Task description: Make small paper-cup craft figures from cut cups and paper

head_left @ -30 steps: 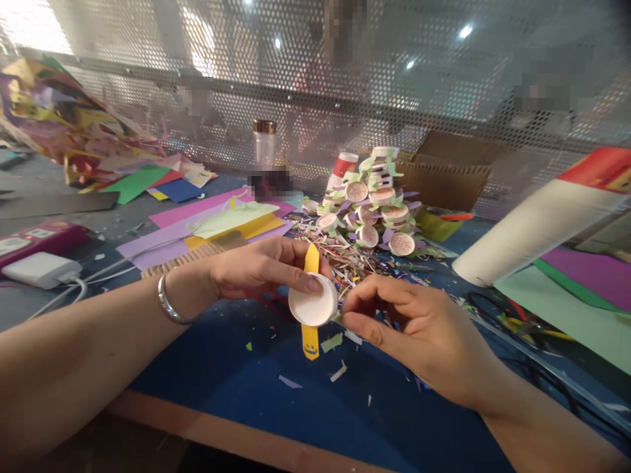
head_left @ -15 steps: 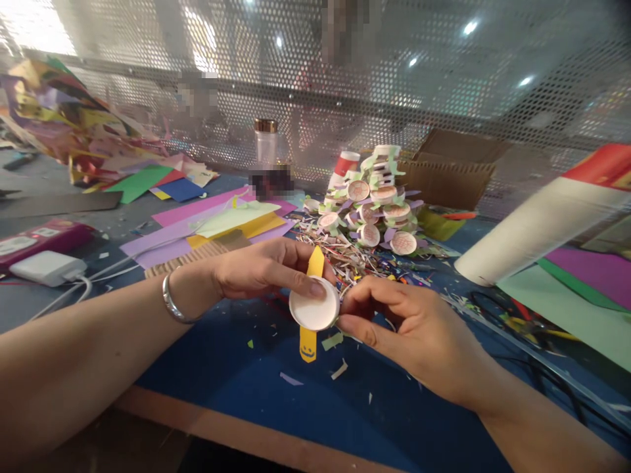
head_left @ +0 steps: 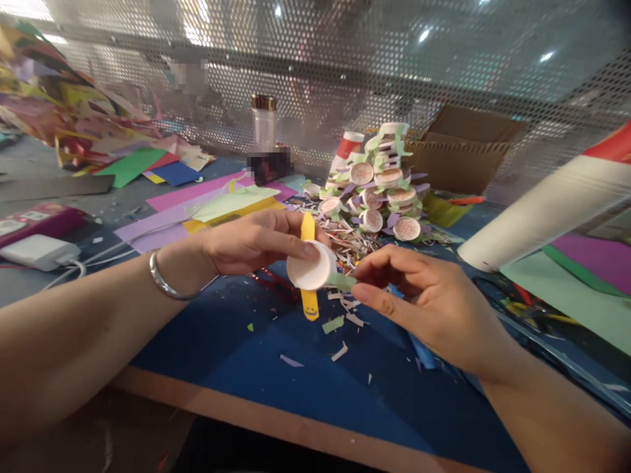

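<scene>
A shallow white round paper piece (head_left: 305, 272), like a cup bottom, is in my left hand (head_left: 266, 243), with the thumb pressed on its face. Behind it runs a yellow paper strip (head_left: 310, 305) with pointed ends and a blue smiley face at its lower end. A pale green paper strip (head_left: 340, 281) sticks out from the right side of the round piece. My right hand (head_left: 419, 302) has the strip's outer end between thumb and index finger. Behind stands a pile of similar round pieces (head_left: 374, 177) with green and purple strips, several bearing reddish line patterns.
Paper scraps (head_left: 334, 324) lie around the hands on the blue tabletop (head_left: 236, 368). Coloured sheets (head_left: 158, 226) and a white charger (head_left: 39, 251) are at left. On the right leans a large white tube (head_left: 537, 203); a cardboard box (head_left: 458, 151) and jar (head_left: 264, 121) stand behind.
My right hand has shifted right from the round piece's edge, and the green strip now shows stretched out between them. The camera view has tilted down slightly.
</scene>
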`<state>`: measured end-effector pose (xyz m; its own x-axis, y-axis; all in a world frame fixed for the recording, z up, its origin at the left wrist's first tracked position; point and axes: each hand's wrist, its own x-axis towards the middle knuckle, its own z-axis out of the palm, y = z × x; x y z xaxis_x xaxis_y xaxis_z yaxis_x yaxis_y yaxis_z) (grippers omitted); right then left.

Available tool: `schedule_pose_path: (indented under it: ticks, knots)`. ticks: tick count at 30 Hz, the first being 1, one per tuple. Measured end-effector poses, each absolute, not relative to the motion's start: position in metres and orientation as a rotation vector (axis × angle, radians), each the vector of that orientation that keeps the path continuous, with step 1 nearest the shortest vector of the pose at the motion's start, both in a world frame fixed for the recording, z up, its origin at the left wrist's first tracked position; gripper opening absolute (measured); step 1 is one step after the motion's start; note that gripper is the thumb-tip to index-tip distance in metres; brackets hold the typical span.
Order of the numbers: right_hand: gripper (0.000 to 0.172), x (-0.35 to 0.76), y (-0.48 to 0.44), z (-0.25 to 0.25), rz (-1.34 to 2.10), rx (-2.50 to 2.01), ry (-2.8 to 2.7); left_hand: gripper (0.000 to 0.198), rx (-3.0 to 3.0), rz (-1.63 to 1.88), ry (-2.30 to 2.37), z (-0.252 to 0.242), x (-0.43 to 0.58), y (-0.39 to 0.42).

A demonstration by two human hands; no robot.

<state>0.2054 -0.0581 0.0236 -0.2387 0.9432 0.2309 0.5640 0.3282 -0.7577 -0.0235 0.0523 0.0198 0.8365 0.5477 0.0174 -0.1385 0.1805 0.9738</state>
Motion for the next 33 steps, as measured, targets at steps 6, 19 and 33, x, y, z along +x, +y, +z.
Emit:
schedule_pose_path:
  ticks: [6, 19, 33]
  knots:
    - [0.009, 0.209, -0.053, 0.011, 0.629, -1.404, -2.272, 0.004, 1.255, 0.636, 0.399, 0.022, -0.031, 0.063]
    - [0.008, 0.2, -0.055, 0.008, 0.697, -1.389, -2.455, 0.009, 1.306, 0.554, 0.422, 0.021, -0.031, 0.06]
    - [0.006, 0.197, -0.055, 0.009, 0.868, -1.437, -2.334, 0.015, 1.348, 0.491, 0.387, 0.017, -0.031, 0.063]
